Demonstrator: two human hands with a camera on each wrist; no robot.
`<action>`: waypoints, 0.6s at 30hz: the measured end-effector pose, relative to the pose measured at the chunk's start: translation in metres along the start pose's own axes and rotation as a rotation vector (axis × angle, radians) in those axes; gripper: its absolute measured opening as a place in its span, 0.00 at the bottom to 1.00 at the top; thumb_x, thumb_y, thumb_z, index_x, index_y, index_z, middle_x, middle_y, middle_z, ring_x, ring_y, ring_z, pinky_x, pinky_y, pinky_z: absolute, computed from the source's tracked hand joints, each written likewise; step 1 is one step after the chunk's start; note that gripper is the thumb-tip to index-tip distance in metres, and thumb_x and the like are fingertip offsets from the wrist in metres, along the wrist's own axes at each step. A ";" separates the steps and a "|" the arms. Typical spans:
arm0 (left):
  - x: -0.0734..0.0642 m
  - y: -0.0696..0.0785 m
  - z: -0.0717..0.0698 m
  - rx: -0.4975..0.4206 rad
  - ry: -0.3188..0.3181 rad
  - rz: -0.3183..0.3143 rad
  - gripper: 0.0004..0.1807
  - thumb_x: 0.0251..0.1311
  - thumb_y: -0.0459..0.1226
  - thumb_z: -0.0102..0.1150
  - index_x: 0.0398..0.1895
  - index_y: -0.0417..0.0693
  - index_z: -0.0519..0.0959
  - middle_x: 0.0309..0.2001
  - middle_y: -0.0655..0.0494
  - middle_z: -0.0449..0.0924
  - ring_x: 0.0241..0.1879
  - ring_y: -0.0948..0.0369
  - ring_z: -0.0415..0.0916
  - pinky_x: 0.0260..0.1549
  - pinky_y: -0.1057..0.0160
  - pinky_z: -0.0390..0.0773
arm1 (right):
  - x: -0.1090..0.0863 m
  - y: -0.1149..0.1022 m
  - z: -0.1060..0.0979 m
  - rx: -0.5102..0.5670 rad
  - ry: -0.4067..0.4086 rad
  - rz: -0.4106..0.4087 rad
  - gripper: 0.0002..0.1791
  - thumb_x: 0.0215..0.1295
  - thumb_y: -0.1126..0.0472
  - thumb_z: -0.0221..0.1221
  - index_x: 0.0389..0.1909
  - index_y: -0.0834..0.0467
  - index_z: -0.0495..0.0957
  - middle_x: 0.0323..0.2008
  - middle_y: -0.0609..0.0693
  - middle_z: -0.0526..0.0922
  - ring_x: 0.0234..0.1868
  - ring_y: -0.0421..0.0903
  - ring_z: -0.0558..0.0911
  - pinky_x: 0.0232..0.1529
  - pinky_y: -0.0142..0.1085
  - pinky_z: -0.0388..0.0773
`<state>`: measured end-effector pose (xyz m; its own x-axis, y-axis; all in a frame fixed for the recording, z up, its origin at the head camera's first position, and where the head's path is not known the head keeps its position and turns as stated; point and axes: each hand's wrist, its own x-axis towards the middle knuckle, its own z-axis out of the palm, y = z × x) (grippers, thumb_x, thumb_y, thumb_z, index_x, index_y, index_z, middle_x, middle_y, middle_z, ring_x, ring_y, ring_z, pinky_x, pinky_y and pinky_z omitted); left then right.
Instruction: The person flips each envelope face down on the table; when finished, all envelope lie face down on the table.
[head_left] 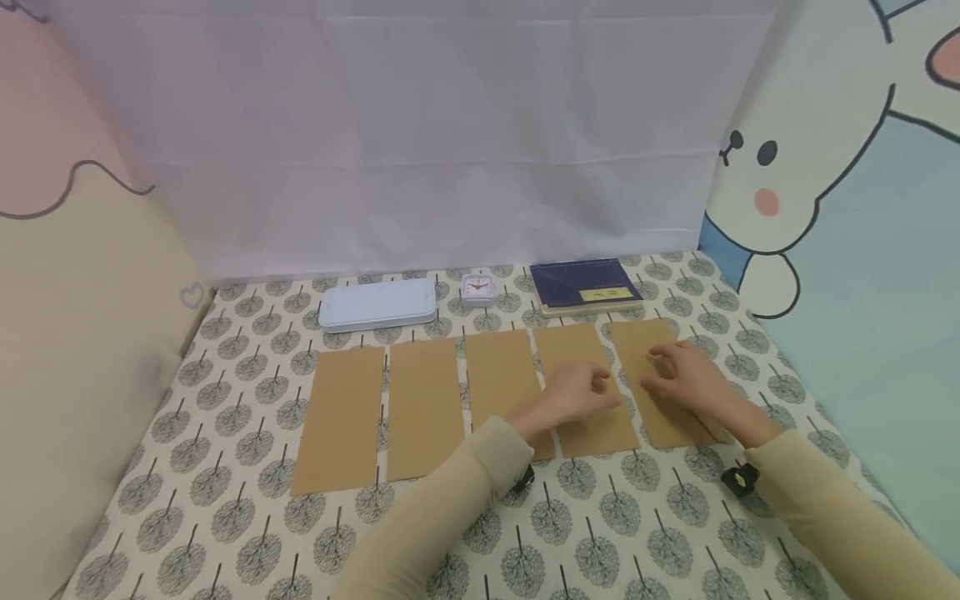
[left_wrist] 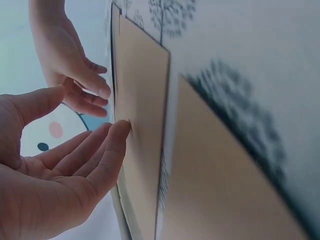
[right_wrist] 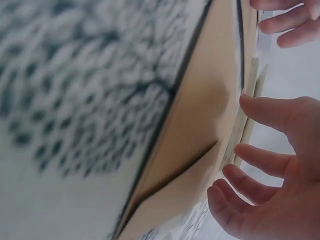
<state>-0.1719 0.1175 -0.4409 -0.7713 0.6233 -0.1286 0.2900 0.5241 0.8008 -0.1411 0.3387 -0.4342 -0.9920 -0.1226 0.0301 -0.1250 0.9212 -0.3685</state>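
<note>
Several brown rectangular cardboard pieces lie side by side in a row on the patterned tablecloth. My left hand (head_left: 576, 392) hovers low over the second piece from the right (head_left: 573, 346), its fingers loosely bent with nothing between them. In the left wrist view, one fingertip (left_wrist: 122, 127) comes right at the brown surface. Over the rightmost cardboard piece (head_left: 637, 342) is my right hand (head_left: 686, 379), thumb and fingers apart and holding nothing. A dark slanting line (right_wrist: 175, 175) crosses that piece near its corner in the right wrist view.
Behind the row stand a pale flat case (head_left: 378, 304), a small white clock (head_left: 477, 288) and a dark blue book (head_left: 573, 283) with a yellow label. Three more cardboard pieces (head_left: 341, 421) lie to the left. Cloth walls (head_left: 450, 142) enclose the table's back and sides.
</note>
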 end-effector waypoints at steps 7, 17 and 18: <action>0.008 0.010 0.014 0.091 -0.008 0.057 0.28 0.59 0.48 0.63 0.60 0.45 0.75 0.52 0.57 0.79 0.48 0.65 0.76 0.45 0.70 0.74 | -0.002 0.017 -0.001 -0.037 -0.001 0.068 0.38 0.59 0.51 0.65 0.59 0.76 0.66 0.50 0.75 0.71 0.50 0.70 0.69 0.48 0.61 0.67; 0.012 0.020 0.028 0.157 -0.058 0.067 0.29 0.62 0.49 0.59 0.64 0.47 0.71 0.52 0.58 0.78 0.46 0.64 0.75 0.44 0.68 0.74 | -0.007 0.033 -0.007 -0.005 -0.113 0.200 0.47 0.58 0.42 0.63 0.57 0.81 0.62 0.46 0.77 0.70 0.44 0.68 0.72 0.40 0.57 0.72; 0.012 0.020 0.028 0.158 -0.057 0.069 0.29 0.62 0.49 0.59 0.64 0.47 0.71 0.49 0.58 0.79 0.41 0.66 0.75 0.41 0.69 0.74 | -0.007 0.033 -0.009 -0.004 -0.122 0.203 0.46 0.58 0.43 0.64 0.55 0.82 0.62 0.43 0.76 0.72 0.40 0.66 0.74 0.37 0.55 0.73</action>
<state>-0.1592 0.1522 -0.4428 -0.7142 0.6908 -0.1132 0.4302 0.5607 0.7075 -0.1384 0.3730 -0.4383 -0.9874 0.0221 -0.1570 0.0768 0.9329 -0.3517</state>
